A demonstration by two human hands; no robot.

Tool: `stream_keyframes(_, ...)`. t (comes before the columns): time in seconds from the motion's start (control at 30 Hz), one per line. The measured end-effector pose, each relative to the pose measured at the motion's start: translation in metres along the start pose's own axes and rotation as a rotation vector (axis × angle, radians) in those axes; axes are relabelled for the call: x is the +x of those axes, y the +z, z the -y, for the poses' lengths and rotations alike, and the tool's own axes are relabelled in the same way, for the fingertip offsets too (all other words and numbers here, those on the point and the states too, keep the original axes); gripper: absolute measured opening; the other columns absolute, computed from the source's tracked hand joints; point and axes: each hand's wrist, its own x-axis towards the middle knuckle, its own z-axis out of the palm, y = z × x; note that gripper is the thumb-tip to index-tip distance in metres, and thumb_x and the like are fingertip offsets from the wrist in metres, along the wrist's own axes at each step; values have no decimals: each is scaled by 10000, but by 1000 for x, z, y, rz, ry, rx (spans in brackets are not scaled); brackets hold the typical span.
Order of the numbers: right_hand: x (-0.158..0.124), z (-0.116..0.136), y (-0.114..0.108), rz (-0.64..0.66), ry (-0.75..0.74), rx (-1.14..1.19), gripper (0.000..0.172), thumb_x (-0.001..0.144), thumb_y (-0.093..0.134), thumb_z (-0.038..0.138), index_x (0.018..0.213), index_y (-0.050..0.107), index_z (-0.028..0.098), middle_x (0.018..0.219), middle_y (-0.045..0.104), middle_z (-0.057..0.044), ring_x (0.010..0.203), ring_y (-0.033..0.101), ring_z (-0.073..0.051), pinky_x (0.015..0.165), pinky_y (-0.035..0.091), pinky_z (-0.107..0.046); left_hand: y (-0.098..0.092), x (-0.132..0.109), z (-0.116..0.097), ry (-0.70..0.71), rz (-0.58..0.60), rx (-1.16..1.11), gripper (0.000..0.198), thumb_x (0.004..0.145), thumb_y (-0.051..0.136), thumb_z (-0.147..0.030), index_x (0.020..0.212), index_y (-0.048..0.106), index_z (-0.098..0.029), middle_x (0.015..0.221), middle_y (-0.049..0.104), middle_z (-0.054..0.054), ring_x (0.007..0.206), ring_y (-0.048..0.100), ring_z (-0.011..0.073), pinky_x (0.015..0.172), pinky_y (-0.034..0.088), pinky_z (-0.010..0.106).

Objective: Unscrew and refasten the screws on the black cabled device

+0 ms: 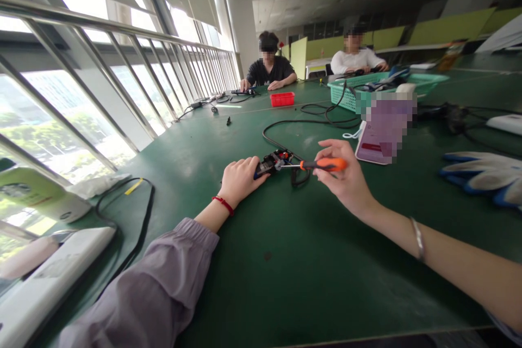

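My left hand [240, 176] is wrapped around one end of a dark, corded device [272, 163], pressing it to the green table. The device's casing is open, and red and black parts show inside; its exact kind I cannot make out. In my right hand [346, 179] is a screwdriver [324, 165] with an orange and black handle, held loosely between thumb and fingers. The screwdriver's shaft points left, lying almost level, and its tip reaches the exposed parts. Whether the tip sits in a screw is too small to tell. A black cable runs from the device.
Beyond my right hand stand a phone [373, 138] and a green basket [346, 95] of tools and cables. Gloves [485, 174] lie right; a red tray [282, 99] sits farther back. A white power strip [57, 277] lies left. Two people sit across the table.
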Motion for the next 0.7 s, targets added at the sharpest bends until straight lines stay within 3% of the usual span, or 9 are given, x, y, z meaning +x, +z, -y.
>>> stream_keyframes(0.07, -1, -1, 0, 35, 45, -1, 382, 746, 626, 247, 1088, 459, 229, 761, 517, 44, 626, 544, -101, 581, 451, -249, -1, 0, 0, 4, 0, 4, 314, 857, 486, -488, 940, 543, -190, 885, 672, 47, 819, 634, 228, 630, 389, 307)
stream_keyframes(0.2, -2, 0, 0, 100, 191, -45, 183, 833, 535, 349, 934, 538, 197, 516, 395, 93, 378, 335, -56, 404, 281, -227, -1, 0, 0, 0, 7, 3, 311, 857, 487, -488, 938, 543, -193, 882, 675, 46, 829, 636, 225, 633, 391, 307)
stream_keyframes(0.27, -1, 1, -1, 93, 159, -23, 188, 800, 575, 292, 959, 534, 201, 542, 423, 90, 411, 397, -66, 439, 337, -229, -1, 0, 0, 0, 2, 3, 314, 857, 485, -493, 935, 542, -194, 879, 675, 44, 826, 637, 226, 630, 392, 310)
stream_keyframes(0.33, 0, 0, -1, 48, 84, 28, 351, 730, 632, 220, 1054, 494, 220, 686, 506, 63, 558, 526, -95, 548, 433, -245, -1, 0, 1, 2, -5, 2, 314, 858, 483, -494, 932, 540, -195, 876, 674, 42, 819, 637, 225, 624, 391, 311)
stream_keyframes(0.4, 1, 0, -2, 24, 63, 59, 392, 724, 630, 219, 1084, 475, 225, 753, 532, 46, 641, 564, -113, 589, 455, -253, 0, 0, 1, 5, -9, 4, 312, 858, 481, -494, 929, 540, -196, 874, 674, 40, 817, 637, 224, 618, 391, 310)
stream_keyframes(0.5, 0, -1, -3, 97, 174, 28, 210, 833, 523, 333, 1001, 520, 207, 494, 418, 95, 415, 459, -95, 442, 373, -234, 0, 0, 1, 10, -15, 6, 310, 859, 477, -491, 930, 542, -196, 868, 673, 35, 812, 639, 222, 613, 392, 310)
stream_keyframes(0.57, -1, 0, -2, 119, 223, 0, 205, 864, 479, 379, 951, 538, 203, 402, 307, 122, 313, 364, -83, 380, 310, -227, 0, 0, 1, 13, -22, 5, 311, 857, 479, -492, 931, 543, -197, 865, 672, 32, 808, 639, 221, 611, 393, 311)
stream_keyframes(0.63, 0, 0, -2, 72, 178, 16, 208, 828, 542, 340, 990, 521, 210, 473, 380, 112, 366, 434, -85, 420, 370, -231, -1, 0, 1, 13, -25, 4, 311, 853, 484, -492, 928, 544, -197, 863, 671, 31, 804, 640, 222, 610, 395, 311)
stream_keyframes(0.7, 1, -1, -1, 18, 97, 57, 347, 754, 619, 259, 1069, 476, 224, 679, 512, 67, 553, 558, -103, 545, 459, -249, -1, 0, 1, 15, -24, 3, 306, 851, 487, -488, 923, 545, -196, 865, 671, 31, 801, 639, 223, 610, 398, 313)
